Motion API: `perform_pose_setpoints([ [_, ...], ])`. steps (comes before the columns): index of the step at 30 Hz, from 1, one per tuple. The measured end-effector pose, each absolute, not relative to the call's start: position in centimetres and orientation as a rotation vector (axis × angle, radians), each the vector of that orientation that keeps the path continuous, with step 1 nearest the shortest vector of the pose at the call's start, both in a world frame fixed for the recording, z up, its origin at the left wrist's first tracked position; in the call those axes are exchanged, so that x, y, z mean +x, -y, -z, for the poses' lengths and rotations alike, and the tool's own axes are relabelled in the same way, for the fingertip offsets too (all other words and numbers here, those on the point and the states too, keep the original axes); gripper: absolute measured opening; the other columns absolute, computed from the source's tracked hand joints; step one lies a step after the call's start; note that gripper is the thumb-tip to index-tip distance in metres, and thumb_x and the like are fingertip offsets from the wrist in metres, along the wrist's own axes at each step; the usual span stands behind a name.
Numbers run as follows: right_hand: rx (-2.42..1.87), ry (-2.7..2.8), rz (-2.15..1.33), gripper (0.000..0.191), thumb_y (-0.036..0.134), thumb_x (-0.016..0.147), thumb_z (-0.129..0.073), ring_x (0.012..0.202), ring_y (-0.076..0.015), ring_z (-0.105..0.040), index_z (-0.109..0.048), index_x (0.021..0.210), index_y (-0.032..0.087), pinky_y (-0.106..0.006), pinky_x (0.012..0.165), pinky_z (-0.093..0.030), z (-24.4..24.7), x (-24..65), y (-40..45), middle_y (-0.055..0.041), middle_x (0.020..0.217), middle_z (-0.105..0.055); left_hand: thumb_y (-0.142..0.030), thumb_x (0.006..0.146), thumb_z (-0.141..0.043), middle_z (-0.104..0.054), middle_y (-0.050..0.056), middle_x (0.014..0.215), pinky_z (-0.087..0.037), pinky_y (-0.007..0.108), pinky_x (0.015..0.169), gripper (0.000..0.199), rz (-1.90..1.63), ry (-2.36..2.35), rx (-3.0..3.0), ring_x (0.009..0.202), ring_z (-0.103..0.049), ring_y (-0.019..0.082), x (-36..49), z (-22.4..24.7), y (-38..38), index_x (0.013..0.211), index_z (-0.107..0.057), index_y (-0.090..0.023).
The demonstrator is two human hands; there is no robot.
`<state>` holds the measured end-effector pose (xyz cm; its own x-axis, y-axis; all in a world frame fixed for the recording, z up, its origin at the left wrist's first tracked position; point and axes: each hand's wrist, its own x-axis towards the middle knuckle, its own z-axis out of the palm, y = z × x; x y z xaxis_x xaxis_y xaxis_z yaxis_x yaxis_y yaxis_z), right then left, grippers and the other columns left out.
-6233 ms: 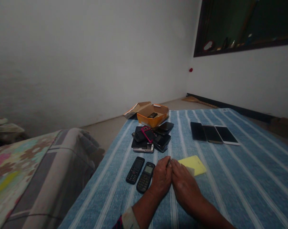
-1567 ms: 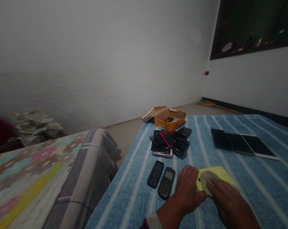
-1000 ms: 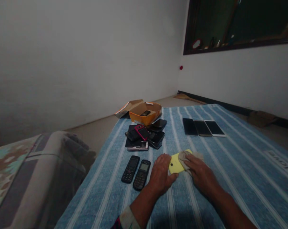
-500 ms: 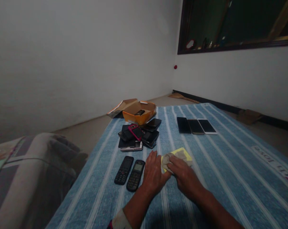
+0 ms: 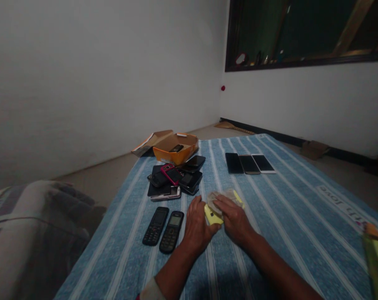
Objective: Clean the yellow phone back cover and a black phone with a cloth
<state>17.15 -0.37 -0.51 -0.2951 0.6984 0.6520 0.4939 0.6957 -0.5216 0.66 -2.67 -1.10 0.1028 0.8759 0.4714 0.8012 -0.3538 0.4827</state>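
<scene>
A flat yellow object (image 5: 212,216) lies on the blue striped cloth, partly covered by a greyish cloth (image 5: 233,194). My left hand (image 5: 197,223) grips its left edge, the thumb along the near side. Pressed on top is my right hand (image 5: 235,218), fingers closed on the greyish cloth. To the left of my hands two keypad phones, a black one (image 5: 155,226) and another with a pale screen (image 5: 172,232), lie side by side. Behind them is a pile of phones, among them a pink-edged one (image 5: 171,173).
An open orange box (image 5: 175,155) with a phone inside stands beyond the pile. Three smartphones (image 5: 250,164) lie in a row at the back right. A yellow-green item (image 5: 376,258) is at the right edge, and draped fabric (image 5: 35,241) at the left.
The view has shifted slightly to the right. My right hand and the greyish cloth have moved over the yellow object, and its near left corner, with a small dark spot, now shows.
</scene>
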Motion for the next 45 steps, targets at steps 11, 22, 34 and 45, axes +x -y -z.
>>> perform_pose_setpoints([
  [11,-1.097,2.168,-0.029,0.015,0.013,0.09,-0.052,0.09,-0.022,-0.055,-0.066,0.095,0.018,-0.044,0.103,-0.035,-2.6,15.7,-0.2,-0.0056,0.09,-0.065,-0.026,0.075,-0.063,-0.053,0.019,0.129,-0.049,0.053,0.098,0.069,-1.261,-1.605,2.45,0.121,-0.054,0.034,1.0,1.2,3.2,0.136,-0.034,-0.014],
  [22,-1.297,1.871,-0.178,0.04,0.001,0.082,-0.041,0.096,-0.0199,-0.059,-0.07,0.103,0.018,-0.03,0.085,-0.046,-1.2,20.4,-2.6,-0.0084,0.101,-0.066,-0.019,0.069,-0.069,-0.058,0.012,0.114,-0.053,0.05,0.089,0.065,-1.083,-1.709,2.408,0.105,-0.06,0.031,1.3,-0.3,3.5,0.126,-0.038,-0.018],
  [34,-1.493,1.74,-0.138,0.049,-0.001,0.076,-0.04,0.074,-0.0166,-0.06,-0.072,0.108,0.019,-0.024,0.068,-0.044,-0.6,21.2,-2.8,-0.0049,0.082,-0.066,-0.019,0.071,-0.071,-0.062,0.009,0.108,-0.052,0.047,0.087,0.064,-1.01,-1.718,2.409,0.101,-0.06,0.029,1.2,-0.9,3.8,0.126,-0.039,-0.017],
  [45,-1.415,1.703,0.035,0.032,0.01,0.088,-0.044,0.08,-0.0194,-0.058,-0.071,0.102,0.017,-0.029,0.074,-0.044,-2.2,21.6,-2.0,-0.0078,0.086,-0.065,-0.019,0.071,-0.07,-0.061,0.009,0.108,-0.051,0.046,0.089,0.063,-1.008,-1.721,2.387,0.102,-0.059,0.028,1.3,-0.8,3.8,0.127,-0.04,-0.018],
])
